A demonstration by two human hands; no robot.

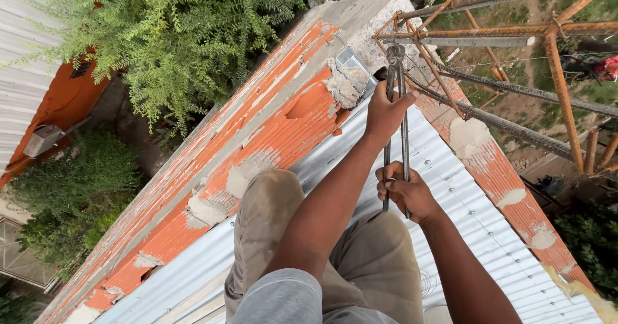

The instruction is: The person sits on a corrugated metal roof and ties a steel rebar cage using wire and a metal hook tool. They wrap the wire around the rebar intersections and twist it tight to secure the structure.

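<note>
High on the corrugated metal roof (pixel 476 214), the right hand (pixel 409 193) is curled tight round the long steel handles of the pincers (pixel 399 115); the left hand (pixel 385 113) grips them nearer the head, which meets rusty rebar (pixel 430 66) by orange brick (pixel 257 131).

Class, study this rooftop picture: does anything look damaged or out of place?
Yes. The orange brick wall is chipped, with rough mortar lumps at its top edge, beside the left hand gripping the long pincers.
</note>
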